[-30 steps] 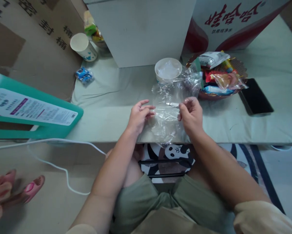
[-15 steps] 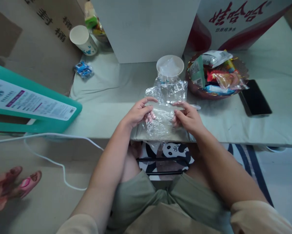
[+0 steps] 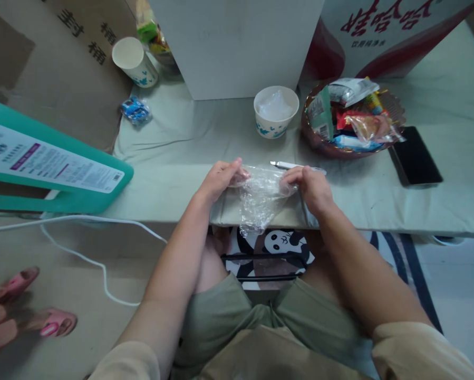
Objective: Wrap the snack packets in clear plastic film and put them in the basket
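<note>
A crumpled clear plastic bag [image 3: 258,198] lies at the near edge of the table and hangs a little over it. My left hand [image 3: 221,178] pinches its left end and my right hand [image 3: 311,186] pinches its right end, both with fingers closed on the film. Just beyond my right hand a small silver knife [image 3: 296,165] lies flat on the cloth. Farther back stands a paper cup [image 3: 275,112] with clear plastic inside.
A bowl of wrapped snacks [image 3: 351,119] and a black phone [image 3: 414,155] sit at the right. A white box [image 3: 237,45], another paper cup [image 3: 134,62] and a blue wrapper [image 3: 136,110] are at the back. A teal stool [image 3: 50,174] and white cable [image 3: 102,224] lie left; someone's feet in pink sandals [image 3: 42,316] show bottom left.
The spread-out plastic has been gathered toward me into a narrower bunch at the table edge. It no longer covers the cup or knife, and my hands have closed on its ends.
</note>
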{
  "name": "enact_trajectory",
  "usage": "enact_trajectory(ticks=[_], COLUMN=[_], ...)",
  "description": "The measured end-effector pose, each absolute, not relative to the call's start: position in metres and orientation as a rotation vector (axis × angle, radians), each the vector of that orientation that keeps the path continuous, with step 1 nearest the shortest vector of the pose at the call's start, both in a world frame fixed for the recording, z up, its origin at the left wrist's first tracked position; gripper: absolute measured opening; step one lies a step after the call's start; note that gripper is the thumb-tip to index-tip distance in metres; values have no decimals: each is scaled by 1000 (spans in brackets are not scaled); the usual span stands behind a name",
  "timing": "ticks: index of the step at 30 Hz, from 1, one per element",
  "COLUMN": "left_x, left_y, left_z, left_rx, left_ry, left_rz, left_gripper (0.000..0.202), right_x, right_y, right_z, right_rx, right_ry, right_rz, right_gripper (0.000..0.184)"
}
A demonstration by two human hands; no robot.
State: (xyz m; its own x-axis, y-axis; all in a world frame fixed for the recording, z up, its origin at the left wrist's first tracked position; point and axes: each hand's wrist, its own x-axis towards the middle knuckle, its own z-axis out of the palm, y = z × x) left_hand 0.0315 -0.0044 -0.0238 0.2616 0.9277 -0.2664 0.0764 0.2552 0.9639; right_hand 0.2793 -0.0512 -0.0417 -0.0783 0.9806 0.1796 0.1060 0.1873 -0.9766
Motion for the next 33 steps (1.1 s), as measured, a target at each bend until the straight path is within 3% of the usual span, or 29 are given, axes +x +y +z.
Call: enact_trajectory(ticks=[2,4,7,9,12,16,18,22,24,33], left_x=[36,39,41,39,34,33,35,41,43,44], left_y=[-6,-6,-6,-4,-3,-8,-11,-13,-12,-13], left_z=[-26,-26,-25,-23,-18,-13,-14,-15,-16,-17], left_rx=[1287,1323,1183,1052,862,811,890,954,972,992], left_ry=[1189,1157,1069,1029,981,940,989,1043,1068,1147], left_rz=[892,977,1085,1161,1168,743,646,810,868,922], left_gripper=[39,28,30,40,53,53,42,23,18,16], right_x=[274,268,259,254,251,253,254,253,252,252], right_y=[-51,-52,-52,-52,-51,-45,-44,-46,-49,-55], right_z=[-42,-42,-45,-47,-47,-45,-45,-49,-50,-39], right_rx=[-1237,-1274,-1205,-1168,-1148,-1125,-1115,-1174,-1211,-1166], right_ry=[-1411,-1362,-1185,-1099,-1028,-962,-893,-888,-958,-1144], right_rz=[969,933,1082,1216,1280,1233,1272,1460,1513,1489], right_gripper=[37,15,66,80,60,33,32,44,41,34])
